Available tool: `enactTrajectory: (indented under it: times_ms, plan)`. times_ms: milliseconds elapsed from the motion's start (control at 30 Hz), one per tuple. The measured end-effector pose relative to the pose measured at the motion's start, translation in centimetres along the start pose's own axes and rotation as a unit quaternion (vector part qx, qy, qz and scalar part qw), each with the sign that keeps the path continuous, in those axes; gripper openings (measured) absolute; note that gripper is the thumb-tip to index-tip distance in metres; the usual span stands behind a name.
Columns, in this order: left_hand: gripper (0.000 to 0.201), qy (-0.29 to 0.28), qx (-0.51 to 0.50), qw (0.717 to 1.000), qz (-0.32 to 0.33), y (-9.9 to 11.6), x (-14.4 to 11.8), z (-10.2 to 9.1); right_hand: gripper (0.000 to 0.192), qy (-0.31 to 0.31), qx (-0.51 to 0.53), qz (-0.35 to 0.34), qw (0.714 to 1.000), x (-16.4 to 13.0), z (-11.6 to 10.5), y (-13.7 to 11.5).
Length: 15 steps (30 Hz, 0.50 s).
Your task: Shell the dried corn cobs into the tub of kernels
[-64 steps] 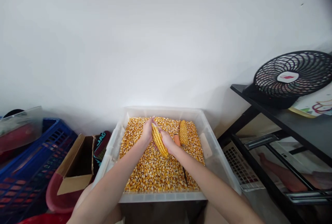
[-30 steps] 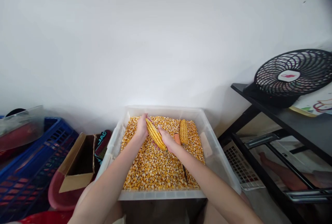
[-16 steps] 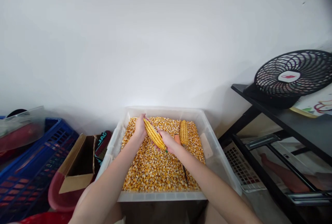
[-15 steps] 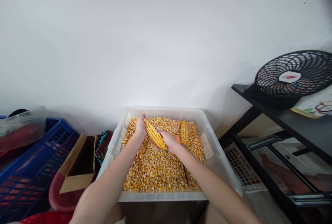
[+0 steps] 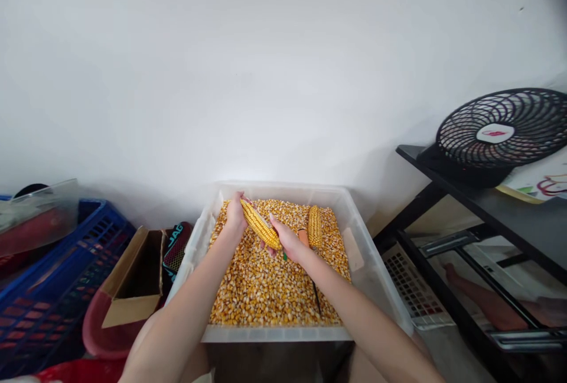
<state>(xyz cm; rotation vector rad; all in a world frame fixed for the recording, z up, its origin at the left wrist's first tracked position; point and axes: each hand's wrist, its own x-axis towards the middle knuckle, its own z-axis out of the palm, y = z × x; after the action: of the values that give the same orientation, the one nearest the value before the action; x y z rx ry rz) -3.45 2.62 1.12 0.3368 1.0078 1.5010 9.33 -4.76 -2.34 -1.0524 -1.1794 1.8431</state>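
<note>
I have the corn cob clasped at both ends over the kernel-filled bin, left hand on its far tip, right hand on its near end, long axis slanting far-left to near-right.

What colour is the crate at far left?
Blue, with a lattice wall: the crate shows in the head view.

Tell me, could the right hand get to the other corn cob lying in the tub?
Probably yes. The second cob lies bare on the kernels just beyond the right hand, nothing between them, though that hand is busy holding the first cob.
</note>
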Motion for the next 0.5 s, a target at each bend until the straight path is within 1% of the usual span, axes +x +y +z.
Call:
enactTrajectory:
  times_ms: [67, 200, 333, 433, 500]
  plan:
    - [0.017, -0.008, 0.004, 1.000, -0.004, 0.29, 0.09, -0.11, 0.049, -0.024, -0.009, 0.013, 1.000, -0.15, -0.39, -0.17]
    - [0.017, -0.008, 0.010, 1.000, -0.009, 0.75, 0.17, -0.35, 0.039, -0.013, -0.023, -0.014, 1.000, -0.26, -0.47, 0.05]
    - [0.018, -0.001, 0.022, 1.000, -0.015, 0.79, 0.09, -0.29, 0.044, -0.003, -0.015, -0.024, 1.000, -0.03, 0.02, 0.46]
    - [0.017, -0.004, 0.012, 1.000, -0.015, 0.85, 0.05, -0.22, 0.050, 0.006, 0.002, -0.004, 1.000, -0.03, 0.10, 0.18]
    - [0.018, -0.013, -0.004, 1.000, -0.015, 0.99, 0.07, -0.23, 0.054, -0.015, 0.017, 0.013, 1.000, -0.18, -0.03, -0.22]
